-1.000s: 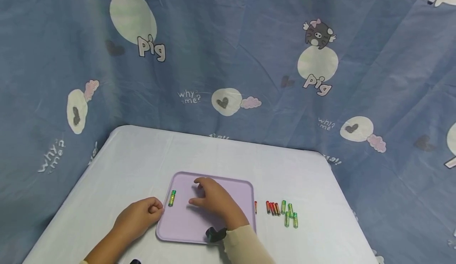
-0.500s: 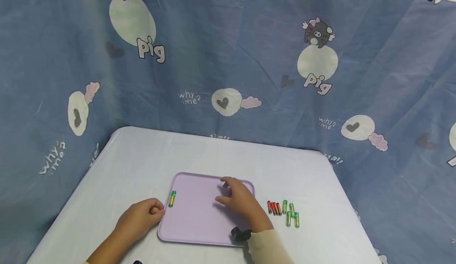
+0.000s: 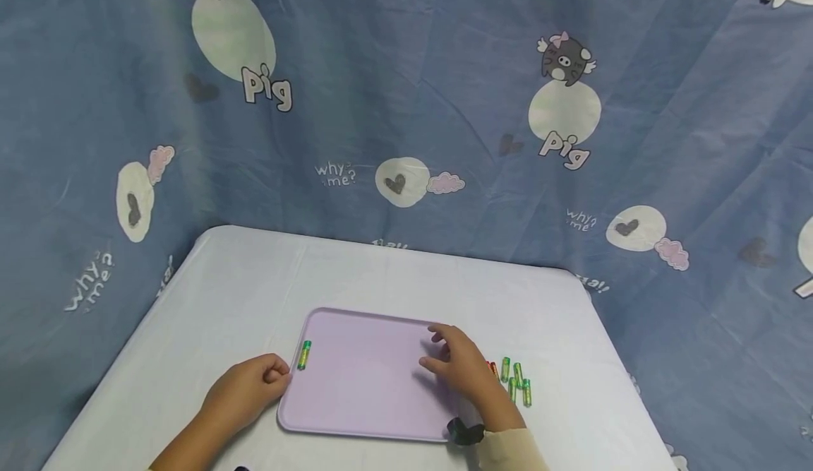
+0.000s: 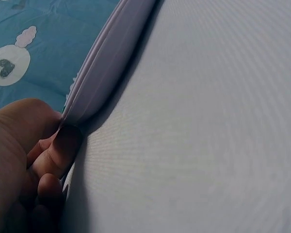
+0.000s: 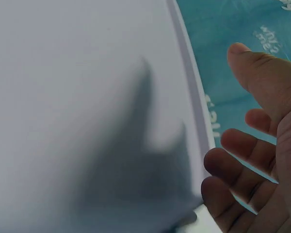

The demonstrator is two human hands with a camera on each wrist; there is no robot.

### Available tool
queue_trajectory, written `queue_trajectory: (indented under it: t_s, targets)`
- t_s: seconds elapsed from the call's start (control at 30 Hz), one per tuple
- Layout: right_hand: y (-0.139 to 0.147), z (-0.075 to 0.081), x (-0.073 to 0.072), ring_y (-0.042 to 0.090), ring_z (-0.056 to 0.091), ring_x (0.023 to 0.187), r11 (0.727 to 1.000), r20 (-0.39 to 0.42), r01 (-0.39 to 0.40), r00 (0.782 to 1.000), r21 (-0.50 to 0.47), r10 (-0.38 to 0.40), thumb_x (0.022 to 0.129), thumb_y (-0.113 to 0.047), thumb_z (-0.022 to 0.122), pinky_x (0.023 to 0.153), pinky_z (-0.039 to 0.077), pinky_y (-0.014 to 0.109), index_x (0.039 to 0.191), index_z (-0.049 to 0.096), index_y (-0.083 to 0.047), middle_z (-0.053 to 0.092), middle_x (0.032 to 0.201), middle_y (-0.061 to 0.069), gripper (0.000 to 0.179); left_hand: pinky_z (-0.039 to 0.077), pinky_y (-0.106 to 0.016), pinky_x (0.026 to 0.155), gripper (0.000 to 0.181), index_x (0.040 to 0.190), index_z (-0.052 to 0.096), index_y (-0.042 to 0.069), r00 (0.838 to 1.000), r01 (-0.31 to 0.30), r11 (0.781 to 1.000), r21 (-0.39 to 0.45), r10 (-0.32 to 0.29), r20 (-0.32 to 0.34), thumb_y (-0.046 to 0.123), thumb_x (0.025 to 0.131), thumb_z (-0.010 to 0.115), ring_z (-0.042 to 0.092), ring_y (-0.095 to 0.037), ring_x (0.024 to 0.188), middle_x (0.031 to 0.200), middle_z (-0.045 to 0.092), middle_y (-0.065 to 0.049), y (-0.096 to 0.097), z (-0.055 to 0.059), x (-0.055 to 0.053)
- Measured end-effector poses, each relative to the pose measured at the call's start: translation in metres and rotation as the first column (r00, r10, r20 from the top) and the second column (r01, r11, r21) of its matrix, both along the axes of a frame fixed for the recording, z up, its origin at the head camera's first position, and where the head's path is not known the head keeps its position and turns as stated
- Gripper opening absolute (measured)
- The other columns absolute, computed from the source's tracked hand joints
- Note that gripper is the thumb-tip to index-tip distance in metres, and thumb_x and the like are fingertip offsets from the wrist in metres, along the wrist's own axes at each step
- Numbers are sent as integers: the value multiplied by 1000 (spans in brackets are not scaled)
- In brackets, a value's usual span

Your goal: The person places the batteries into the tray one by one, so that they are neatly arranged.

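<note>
A lilac tray [image 3: 368, 386] lies flat on the white table. My left hand [image 3: 246, 390] is at its left edge; in the left wrist view the thumb and a curled finger [image 4: 63, 148] pinch the tray's rim. One green battery [image 3: 304, 355] lies on the tray along its left side. Over the tray's right edge my right hand [image 3: 466, 365] is held with thumb and fingers spread, nothing between them; its shadow falls on the tray. Just beyond that hand, several green batteries [image 3: 517, 374] lie on the table beside red ones [image 3: 493, 370], partly hidden by the hand.
The table's white cover [image 3: 394, 273] runs back to a blue patterned curtain [image 3: 413, 104]. A black strap [image 3: 465, 431] sits around the right wrist.
My right hand has moved rightward from the middle of the tray to its right edge, now covering some red batteries. The left hand stays at the tray's left edge.
</note>
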State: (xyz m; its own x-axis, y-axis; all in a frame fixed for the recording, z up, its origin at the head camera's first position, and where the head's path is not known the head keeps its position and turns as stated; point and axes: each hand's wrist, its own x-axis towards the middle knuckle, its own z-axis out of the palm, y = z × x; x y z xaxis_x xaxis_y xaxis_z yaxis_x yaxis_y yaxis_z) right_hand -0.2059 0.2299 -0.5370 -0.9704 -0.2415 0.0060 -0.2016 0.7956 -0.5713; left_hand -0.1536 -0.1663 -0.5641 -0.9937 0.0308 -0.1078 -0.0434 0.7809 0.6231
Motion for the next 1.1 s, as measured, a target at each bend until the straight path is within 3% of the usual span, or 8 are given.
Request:
queue_trajectory:
  t_s: [0.23, 0.47, 0.73, 0.83, 0.93, 1.03, 1.1]
  targets:
    - [25, 5, 6, 11, 62, 101, 999, -23, 41, 999, 2, -41, 88, -39, 84, 83, 55, 36, 144, 57, -17, 66, 125, -1, 66, 40, -32, 65, 8, 89, 70, 27, 1000, 7, 1000, -3, -7, -17, 32, 92, 76, 53, -9, 70, 75, 60, 15, 0, -4, -1]
    - [49, 10, 10, 11, 54, 84, 991, -38, 132, 991, 18, -132, 88, -34, 85, 71, 47, 29, 141, 60, -16, 67, 123, 0, 62, 40, -34, 66, 7, 90, 70, 27, 1000, 13, 1000, -14, -13, -5, 31, 92, 75, 53, -10, 72, 76, 61, 14, -1, -6, -2]
    - [80, 6, 18, 14, 52, 83, 967, -28, 252, 967, 40, -251, 86, -30, 87, 72, 45, 32, 140, 61, -14, 65, 126, 6, 62, 40, -34, 66, 7, 91, 70, 26, 1000, 21, 1000, -7, -21, -10, 31, 92, 75, 53, -10, 71, 75, 61, 14, 0, -6, -4]
    - [91, 5, 23, 18, 55, 88, 957, -16, 284, 959, 53, -283, 86, -31, 87, 79, 48, 38, 142, 60, -12, 61, 134, 10, 65, 40, -34, 66, 7, 91, 70, 27, 1000, 17, 1000, -7, -17, -4, 32, 92, 75, 53, -10, 72, 75, 61, 15, -2, -7, -2]
    - [102, 4, 26, 31, 62, 110, 947, -11, 311, 950, 83, -311, 86, -35, 87, 97, 51, 51, 146, 56, -12, 54, 145, 16, 71, 40, -34, 66, 7, 91, 70, 27, 1000, 17, 1000, -8, -17, -11, 32, 92, 75, 54, -10, 72, 75, 61, 15, -4, -9, -1]
    - [112, 5, 29, 43, 55, 133, 935, 5, 335, 941, 112, -338, 86, -38, 86, 109, 44, 62, 150, 51, -12, 47, 150, 19, 78, 40, -33, 65, 8, 91, 70, 27, 1000, 22, 1000, -2, -22, -20, 32, 92, 75, 53, -10, 71, 75, 60, 14, -4, -9, -1]
    - [120, 5, 30, 46, 50, 139, 930, 14, 341, 938, 134, -346, 85, -40, 86, 111, 41, 64, 152, 48, -11, 46, 151, 21, 82, 39, -33, 65, 8, 91, 70, 27, 999, 25, 1000, 3, -25, -23, 32, 92, 75, 53, -10, 71, 75, 59, 14, -4, -9, -2]
